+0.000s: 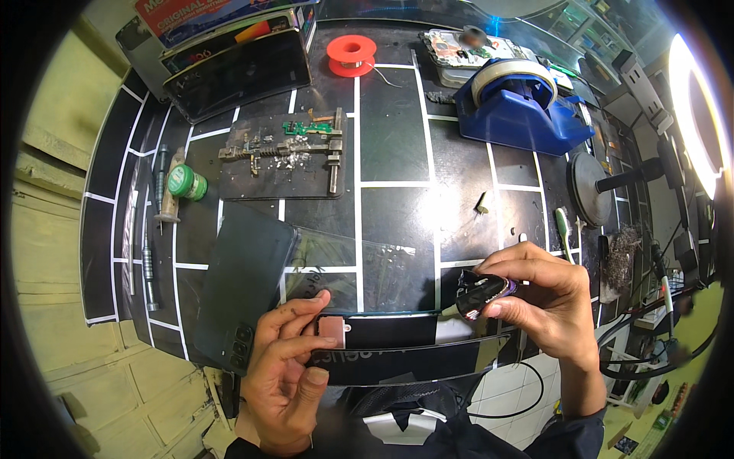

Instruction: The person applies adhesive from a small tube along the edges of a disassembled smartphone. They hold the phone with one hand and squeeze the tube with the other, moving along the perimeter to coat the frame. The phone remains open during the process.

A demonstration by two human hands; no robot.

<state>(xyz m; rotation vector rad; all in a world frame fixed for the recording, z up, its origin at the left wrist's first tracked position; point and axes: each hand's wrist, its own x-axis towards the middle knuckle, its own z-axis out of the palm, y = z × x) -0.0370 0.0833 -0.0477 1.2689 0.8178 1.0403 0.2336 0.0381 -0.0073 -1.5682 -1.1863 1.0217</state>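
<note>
At the bench's near edge lies a long dark phone screen panel [413, 362], beside a second dark phone part [394, 330] with a pinkish patch at its left end. My left hand [287, 367] has its fingers and thumb closed about their left ends. Above their right end, my right hand [539, 298] pinches a glossy black, crumpled piece [482, 294] with a ragged edge; its exact kind is unclear. Left of my left hand rests a dark phone back cover [229, 283] with camera rings, partly beside a clear plastic sleeve [344, 256].
Farther back are a metal holder [283, 153] with a green circuit board, a red spool [352, 56] and a blue tape dispenser [524, 115]. A green-lidded jar [186, 183] and screwdrivers [148, 260] lie left. A toothbrush [564, 229] and a round stand base [589, 189] are right.
</note>
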